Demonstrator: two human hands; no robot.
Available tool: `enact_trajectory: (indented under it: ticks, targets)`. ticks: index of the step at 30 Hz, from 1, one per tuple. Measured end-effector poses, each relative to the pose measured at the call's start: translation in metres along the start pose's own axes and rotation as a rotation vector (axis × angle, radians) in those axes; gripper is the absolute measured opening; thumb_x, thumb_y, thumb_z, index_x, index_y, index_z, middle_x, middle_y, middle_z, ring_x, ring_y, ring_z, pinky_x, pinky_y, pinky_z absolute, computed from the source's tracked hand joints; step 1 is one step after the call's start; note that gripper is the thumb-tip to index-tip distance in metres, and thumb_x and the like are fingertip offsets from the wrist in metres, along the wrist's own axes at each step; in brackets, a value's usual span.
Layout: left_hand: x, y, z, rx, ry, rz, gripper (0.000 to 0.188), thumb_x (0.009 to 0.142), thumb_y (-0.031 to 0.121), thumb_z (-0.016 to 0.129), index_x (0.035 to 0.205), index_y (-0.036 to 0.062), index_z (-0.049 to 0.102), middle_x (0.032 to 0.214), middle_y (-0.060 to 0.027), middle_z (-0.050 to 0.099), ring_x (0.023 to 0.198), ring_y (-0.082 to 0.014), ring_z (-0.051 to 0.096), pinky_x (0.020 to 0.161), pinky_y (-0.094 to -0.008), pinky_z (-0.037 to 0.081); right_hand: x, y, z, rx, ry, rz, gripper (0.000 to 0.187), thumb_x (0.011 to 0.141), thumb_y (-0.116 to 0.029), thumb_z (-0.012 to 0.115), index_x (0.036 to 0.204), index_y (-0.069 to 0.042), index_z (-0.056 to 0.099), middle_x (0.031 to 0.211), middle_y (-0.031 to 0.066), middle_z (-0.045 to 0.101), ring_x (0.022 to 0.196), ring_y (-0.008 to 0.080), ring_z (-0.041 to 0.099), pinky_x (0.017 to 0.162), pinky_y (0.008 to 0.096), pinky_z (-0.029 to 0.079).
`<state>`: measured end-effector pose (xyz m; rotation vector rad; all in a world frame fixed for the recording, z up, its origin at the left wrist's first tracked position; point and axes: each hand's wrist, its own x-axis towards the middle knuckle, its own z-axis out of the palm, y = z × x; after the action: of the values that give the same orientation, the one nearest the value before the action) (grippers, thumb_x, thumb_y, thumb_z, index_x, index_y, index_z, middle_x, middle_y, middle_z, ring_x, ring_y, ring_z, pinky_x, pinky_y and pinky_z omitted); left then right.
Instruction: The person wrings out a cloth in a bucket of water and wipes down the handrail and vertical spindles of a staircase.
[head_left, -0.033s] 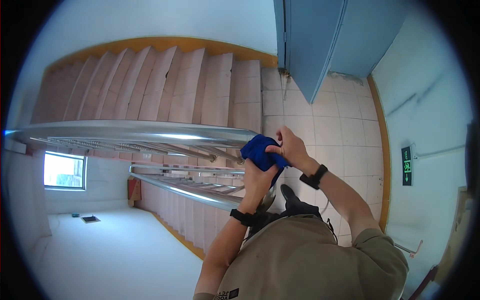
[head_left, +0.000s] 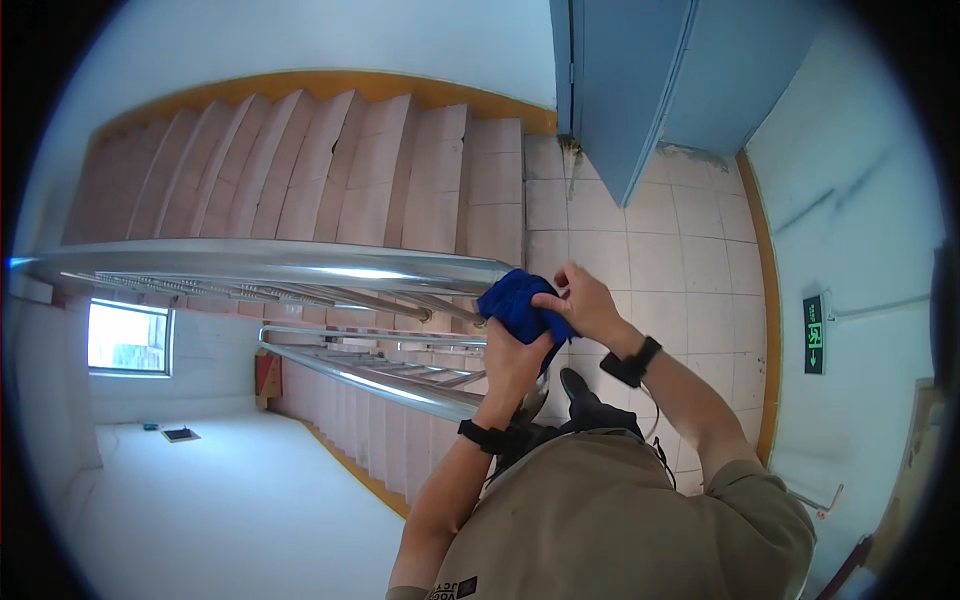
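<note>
A crumpled blue cloth (head_left: 520, 303) is wrapped over the rounded end of the shiny metal handrail (head_left: 400, 268). My left hand (head_left: 513, 358) grips the cloth from the near side, its fingers mostly hidden beneath the folds. From the right, my right hand (head_left: 588, 303) pinches the cloth's edge, thumb lying on the fabric and the other fingers curled, partly out of sight. Both wrists wear black bands.
Pink tiled stairs (head_left: 370, 180) run to the left beyond the handrail; a lower flight (head_left: 400, 450) lies on the near side. A blue door (head_left: 625, 90) stands ajar on the tiled landing (head_left: 680, 270). A green sign (head_left: 814, 335) hangs on the right wall.
The blue cloth and both hands have shifted very slightly to the left. My hold on the cloth looks the same.
</note>
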<state>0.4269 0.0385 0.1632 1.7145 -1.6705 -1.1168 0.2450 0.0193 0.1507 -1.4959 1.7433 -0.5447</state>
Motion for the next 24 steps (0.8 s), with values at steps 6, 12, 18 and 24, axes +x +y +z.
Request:
enact_trajectory:
  ticks: [6,12,18,24]
  targets:
    - [-0.035,0.024,-0.008,0.319,-0.116,-0.008,0.081,0.074,0.027,0.082,0.132,-0.0084,0.038,0.127,-0.033,0.053,0.108,-0.0492,0.061,0.087,-0.053,0.053,-0.049,-0.024,0.04,0.921,-0.038,-0.06,0.076,0.083,-0.048,0.082,0.133,0.002,0.055,0.115,0.0105,0.066,0.106,0.0185,0.062,0.096,0.0338,0.05]
    - [-0.052,0.018,0.005,0.536,0.063,0.236,0.087,0.075,0.024,0.08,0.137,-0.0123,0.032,0.134,-0.0361,0.046,0.116,-0.0507,0.056,0.09,-0.0515,0.052,-0.003,-0.016,0.053,0.93,-0.082,-0.04,0.08,0.07,-0.034,0.089,0.132,0.003,0.054,0.122,0.0157,0.064,0.111,0.0212,0.061,0.1,0.0342,0.049]
    - [-0.006,0.022,0.001,0.078,0.012,-0.084,0.074,0.077,0.034,0.081,0.13,-0.0039,0.047,0.115,-0.0296,0.065,0.104,-0.0468,0.066,0.085,-0.0495,0.054,0.041,-0.06,0.023,0.246,0.09,-0.419,0.092,0.061,-0.03,0.09,0.138,-0.001,0.048,0.129,0.0241,0.059,0.118,0.04,0.06,0.103,0.0447,0.048]
    - [0.021,0.014,0.007,-0.161,-0.002,-0.134,0.045,0.081,0.017,0.076,0.117,-0.0079,0.065,0.102,-0.0126,0.073,0.096,-0.0157,0.068,0.081,-0.0324,0.053,0.057,-0.089,-0.004,-0.021,-0.058,-0.622,0.089,0.061,-0.027,0.089,0.138,-0.007,0.047,0.122,0.0197,0.063,0.111,0.0402,0.063,0.094,0.0467,0.052]
